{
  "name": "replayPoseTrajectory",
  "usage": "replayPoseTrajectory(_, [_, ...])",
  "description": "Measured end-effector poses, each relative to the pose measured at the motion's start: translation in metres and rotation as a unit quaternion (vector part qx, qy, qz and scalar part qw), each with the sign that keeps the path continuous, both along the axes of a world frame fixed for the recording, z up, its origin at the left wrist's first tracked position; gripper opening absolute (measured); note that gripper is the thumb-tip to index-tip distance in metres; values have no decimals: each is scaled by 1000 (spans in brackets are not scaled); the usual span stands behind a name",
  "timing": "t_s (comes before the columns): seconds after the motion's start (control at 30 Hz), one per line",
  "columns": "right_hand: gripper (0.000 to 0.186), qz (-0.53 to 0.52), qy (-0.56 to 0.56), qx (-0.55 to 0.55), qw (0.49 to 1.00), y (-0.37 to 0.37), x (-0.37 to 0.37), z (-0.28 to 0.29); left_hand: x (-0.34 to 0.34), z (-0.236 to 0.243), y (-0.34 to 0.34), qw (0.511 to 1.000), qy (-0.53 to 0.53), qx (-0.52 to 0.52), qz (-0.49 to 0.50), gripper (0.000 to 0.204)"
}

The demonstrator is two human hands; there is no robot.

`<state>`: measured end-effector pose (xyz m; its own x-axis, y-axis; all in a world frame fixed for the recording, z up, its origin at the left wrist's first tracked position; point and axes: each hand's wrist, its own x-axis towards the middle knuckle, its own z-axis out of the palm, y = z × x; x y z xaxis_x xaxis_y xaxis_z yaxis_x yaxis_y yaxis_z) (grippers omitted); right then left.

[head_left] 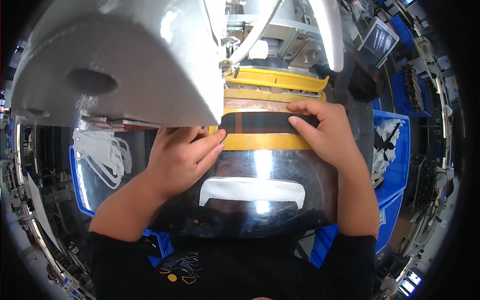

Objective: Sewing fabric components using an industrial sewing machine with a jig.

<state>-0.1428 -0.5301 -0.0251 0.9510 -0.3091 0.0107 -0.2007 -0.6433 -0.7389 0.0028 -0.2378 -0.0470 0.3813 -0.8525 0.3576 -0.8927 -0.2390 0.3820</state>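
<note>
A yellow-edged sewing template [265, 142] lies under the machine head, with a dark fabric strip [272, 123] in its long opening; reddish and greenish bands cross the strip. At the template's left end, my left hand [180, 155] rests with fingers stretched and tips on the edge; its thumb side is partly hidden by the machine. My right hand [327, 132] lies over the right end, thumb on the dark strip and index finger on the template's far edge, a gap between them. Nearer me, a white bracket-shaped fabric piece [252, 191] lies on the shiny table plate.
A large grey sewing machine head [145, 65] overhangs the left side. Behind the template stands a raised yellow clamp bar [275, 79]. Blue bins [402, 150] with white and black scraps are at right; white strips [102, 155] lie by a blue bin at left.
</note>
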Motion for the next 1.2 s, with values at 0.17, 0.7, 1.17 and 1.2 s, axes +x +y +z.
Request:
replayPoseTrajectory(0.17, [24,-53,57,4,997,-11,-12,10,-5,9,0,996,-61,54,-30,33])
replayPoseTrajectory(0.7, [34,-79,191,-59,977,-24,-23,18,-2,20,-1,985,-93,135,-62,29])
replayPoseTrajectory(1.17, [65,-127,272,-131,945,-18,-16,26,0,18,-2,987,-69,126,-67,27])
replayPoseTrajectory(1.2, [65,-128,273,-131,945,-18,-16,27,1,18,-2,987,-69,125,-69,27])
